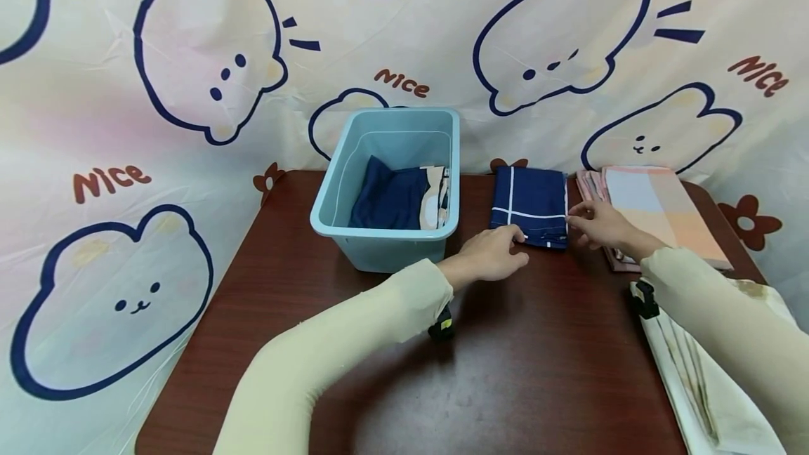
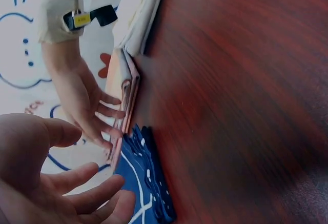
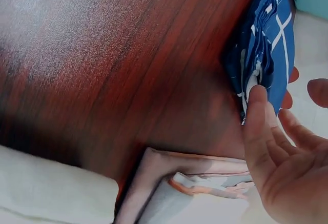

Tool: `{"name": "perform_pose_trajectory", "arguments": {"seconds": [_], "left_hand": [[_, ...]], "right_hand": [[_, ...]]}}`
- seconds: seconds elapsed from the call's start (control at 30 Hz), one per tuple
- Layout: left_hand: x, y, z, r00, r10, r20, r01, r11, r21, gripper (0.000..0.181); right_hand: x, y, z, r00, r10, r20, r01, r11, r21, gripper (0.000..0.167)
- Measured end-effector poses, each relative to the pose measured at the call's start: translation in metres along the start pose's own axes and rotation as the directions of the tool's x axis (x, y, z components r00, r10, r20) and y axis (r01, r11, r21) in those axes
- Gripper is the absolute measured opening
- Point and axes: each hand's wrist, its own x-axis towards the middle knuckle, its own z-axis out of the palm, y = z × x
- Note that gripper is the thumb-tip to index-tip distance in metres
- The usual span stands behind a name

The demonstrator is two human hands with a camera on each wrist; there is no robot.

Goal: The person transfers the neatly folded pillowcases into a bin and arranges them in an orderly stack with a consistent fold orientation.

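A folded navy cloth with white lines [image 1: 529, 196] lies on the table to the right of a light blue plastic bin [image 1: 385, 234]. My left hand [image 1: 489, 255] is at the cloth's near left corner, its fingers loosely bent and holding nothing in the left wrist view. At the cloth's right edge is my right hand [image 1: 600, 225]. In the right wrist view its fingertips [image 3: 258, 95] meet the side of the folded layers, without a grip round them. Inside the bin sit a dark blue cloth [image 1: 392, 195] and a cream patterned cloth [image 1: 434, 196].
Folded pastel checked fabric [image 1: 663, 206] lies right of the navy cloth, partly under my right forearm. Nearer, a cream folded fabric [image 1: 701, 371] lies along the table's right side. A printed curtain [image 1: 404, 34] hangs behind the brown table [image 1: 505, 371].
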Motion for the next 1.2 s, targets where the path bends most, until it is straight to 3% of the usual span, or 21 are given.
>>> {"name": "perform_pose_trajectory", "arguments": {"seconds": [0.4,0.67,0.77,1.03,1.2], "left_hand": [[0.030,-0.014,0.008,0.997,-0.040,-0.059,0.034,0.994,-0.101,0.045],[0.050,-0.018,0.025,0.986,-0.122,-0.117,0.126,0.992,0.029,0.051],[0.054,-0.019,0.030,0.980,-0.156,-0.126,0.162,0.986,0.038,0.053],[0.062,-0.019,0.033,0.965,-0.253,-0.075,0.243,0.963,-0.120,0.062],[0.064,-0.020,0.036,0.959,-0.273,-0.072,0.253,0.944,-0.212,0.069]], "right_hand": [[0.006,0.011,0.005,0.994,0.079,0.076,-0.083,0.996,0.042,0.062],[0.011,0.013,0.007,0.995,0.088,0.050,-0.092,0.993,0.078,0.064],[0.013,0.013,0.009,0.994,0.103,0.044,-0.107,0.991,0.082,0.064],[0.014,0.008,0.012,0.989,0.134,0.062,-0.139,0.985,0.099,0.069],[0.014,0.009,0.012,0.986,0.158,0.061,-0.163,0.982,0.093,0.075]]}}
